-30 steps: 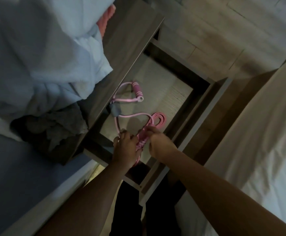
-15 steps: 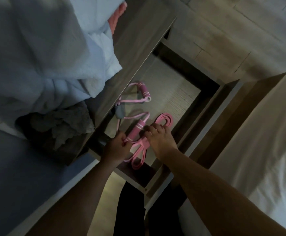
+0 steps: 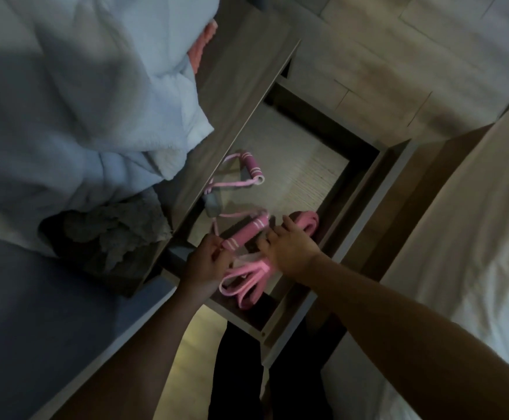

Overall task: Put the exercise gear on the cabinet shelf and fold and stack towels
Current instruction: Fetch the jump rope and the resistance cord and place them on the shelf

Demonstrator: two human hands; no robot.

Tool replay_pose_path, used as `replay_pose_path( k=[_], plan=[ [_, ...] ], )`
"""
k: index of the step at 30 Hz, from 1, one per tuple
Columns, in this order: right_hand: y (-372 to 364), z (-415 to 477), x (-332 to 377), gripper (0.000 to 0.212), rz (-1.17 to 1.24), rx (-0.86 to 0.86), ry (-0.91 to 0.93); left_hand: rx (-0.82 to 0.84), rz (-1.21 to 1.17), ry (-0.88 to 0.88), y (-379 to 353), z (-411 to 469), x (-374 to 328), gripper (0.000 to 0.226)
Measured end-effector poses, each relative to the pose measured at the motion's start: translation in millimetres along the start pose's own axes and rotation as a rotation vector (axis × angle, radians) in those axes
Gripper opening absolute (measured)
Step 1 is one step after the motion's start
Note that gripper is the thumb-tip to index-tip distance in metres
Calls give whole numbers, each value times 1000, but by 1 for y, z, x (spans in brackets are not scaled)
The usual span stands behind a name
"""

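Note:
A pink resistance tube with two foam handles lies on the cabinet shelf (image 3: 307, 177). Its far handle (image 3: 251, 169) rests near the shelf's back. My left hand (image 3: 208, 262) pinches the near handle (image 3: 245, 233) at its lower end. My right hand (image 3: 289, 248) lies on a folded pink flat band (image 3: 247, 280), fingers spread over it. The band's far loop (image 3: 306, 222) shows beyond my fingers. A heap of pale blue and white towels (image 3: 80, 101) sits on the cabinet top to the left, with a grey towel (image 3: 117, 231) below it.
The cabinet top board (image 3: 241, 95) overhangs the shelf's left side. A coral cloth (image 3: 201, 43) peeks from under the towels. White bedding (image 3: 474, 237) fills the right. A blue surface (image 3: 35, 313) lies at lower left. My dark trouser legs (image 3: 238, 374) stand below the shelf.
The near handle has come farther onto the shelf with my left hand at its end. My right hand has flattened onto the pink band, which now lies at the shelf's front edge.

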State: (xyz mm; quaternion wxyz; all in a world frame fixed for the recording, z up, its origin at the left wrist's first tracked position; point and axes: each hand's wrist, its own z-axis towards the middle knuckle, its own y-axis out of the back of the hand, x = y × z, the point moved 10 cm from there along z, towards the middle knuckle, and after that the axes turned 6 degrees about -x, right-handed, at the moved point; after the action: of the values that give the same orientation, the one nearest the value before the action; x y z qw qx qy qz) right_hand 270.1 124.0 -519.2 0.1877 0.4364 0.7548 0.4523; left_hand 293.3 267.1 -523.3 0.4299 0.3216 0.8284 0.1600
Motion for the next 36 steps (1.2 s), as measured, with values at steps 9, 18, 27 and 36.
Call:
replay_pose_path(
  k=[9, 18, 27, 36],
  plan=[
    [-5, -33, 6, 40, 29, 200, 12, -29, 82, 57, 21, -21, -37, 13],
    [-25, 0, 10, 72, 0, 102, -101, -122, -151, 252, 16, -16, -7, 17],
    [-37, 30, 10, 68, -42, 50, -60, -133, -173, 242, 21, -8, 8, 7],
    [29, -5, 11, 60, 200, -80, 156, -120, -83, 227, 42, -11, -24, 13]
  ],
)
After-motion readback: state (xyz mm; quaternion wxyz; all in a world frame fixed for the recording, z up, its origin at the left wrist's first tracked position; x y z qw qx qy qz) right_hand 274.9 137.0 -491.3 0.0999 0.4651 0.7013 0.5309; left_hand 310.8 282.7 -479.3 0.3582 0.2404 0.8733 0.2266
